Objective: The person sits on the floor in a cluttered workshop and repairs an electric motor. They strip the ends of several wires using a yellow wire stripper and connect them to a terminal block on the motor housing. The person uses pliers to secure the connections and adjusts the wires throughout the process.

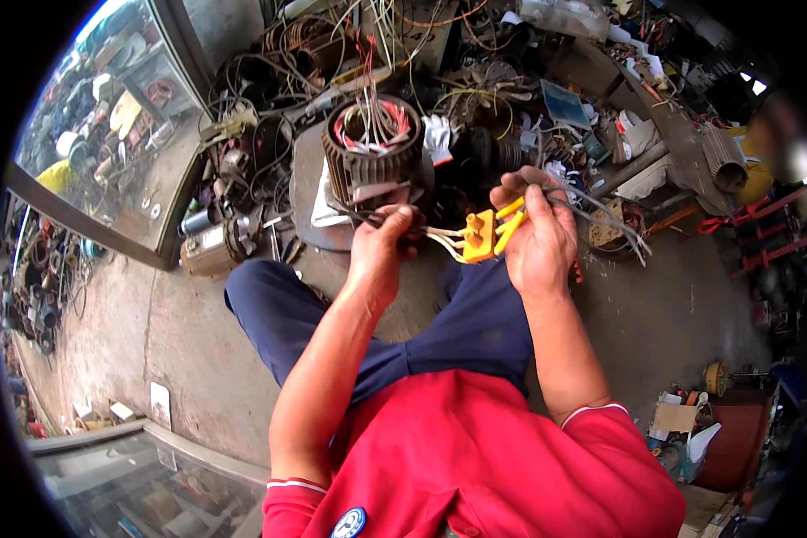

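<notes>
Yellow sleeves: far ends seemingly hidden within right fingers.

Ribbed motor in forward path

A scuffed grey-brown concrete floor carries everything; directions are taken from the centre of the view. Just left of twelve o'clock, a low, round, grey stand rests on it. Upright on that stand is a dark, ribbed motor housing, open end up, with a white sheet beside it. At nine o'clock, a beige motor lies on its side on the floor. From ten to one o'clock spreads a dense heap of cables and metal parts, many too tangled to tell apart. Near two o'clock, a ribbed metal cylinder lies among the clutter. At eight o'clock is a small white panel.
</notes>
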Action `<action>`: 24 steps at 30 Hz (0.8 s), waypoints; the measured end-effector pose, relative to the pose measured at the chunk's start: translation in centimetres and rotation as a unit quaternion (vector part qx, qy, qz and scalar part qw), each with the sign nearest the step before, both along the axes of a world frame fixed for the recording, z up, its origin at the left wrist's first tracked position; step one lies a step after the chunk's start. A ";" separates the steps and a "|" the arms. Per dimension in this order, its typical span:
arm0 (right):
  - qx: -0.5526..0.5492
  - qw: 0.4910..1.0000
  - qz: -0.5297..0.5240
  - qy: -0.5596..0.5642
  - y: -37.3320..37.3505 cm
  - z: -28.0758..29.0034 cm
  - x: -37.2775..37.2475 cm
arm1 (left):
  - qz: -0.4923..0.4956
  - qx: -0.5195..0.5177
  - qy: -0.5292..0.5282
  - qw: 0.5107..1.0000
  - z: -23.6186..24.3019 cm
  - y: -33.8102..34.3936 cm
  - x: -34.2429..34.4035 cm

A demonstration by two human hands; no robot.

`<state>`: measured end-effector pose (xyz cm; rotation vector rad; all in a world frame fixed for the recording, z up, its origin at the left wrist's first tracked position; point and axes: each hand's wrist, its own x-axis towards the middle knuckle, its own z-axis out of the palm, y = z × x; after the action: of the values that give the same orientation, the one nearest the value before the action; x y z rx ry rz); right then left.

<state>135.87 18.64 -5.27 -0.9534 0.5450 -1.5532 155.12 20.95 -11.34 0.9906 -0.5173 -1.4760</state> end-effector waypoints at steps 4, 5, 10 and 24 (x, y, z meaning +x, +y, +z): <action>0.022 0.998 0.054 -0.018 -0.9 -3.0 -0.8 | 0.036 0.039 0.080 0.995 -3.2 2.8 1.2; 0.028 0.999 0.038 -0.007 -1.3 -3.5 -1.1 | 0.047 0.038 0.080 0.995 -2.8 3.4 1.7; 0.130 0.990 0.022 -0.040 -2.1 -7.1 -3.2 | 0.093 0.064 0.079 0.990 -4.5 6.0 3.7; 0.263 0.961 0.010 -0.083 -3.3 -8.0 -1.0 | 0.004 0.272 0.058 0.961 -17.1 1.4 0.5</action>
<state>134.91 15.29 -13.28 -0.4170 0.7755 -1.3531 155.62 22.30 -28.46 1.3150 -0.0130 -1.6982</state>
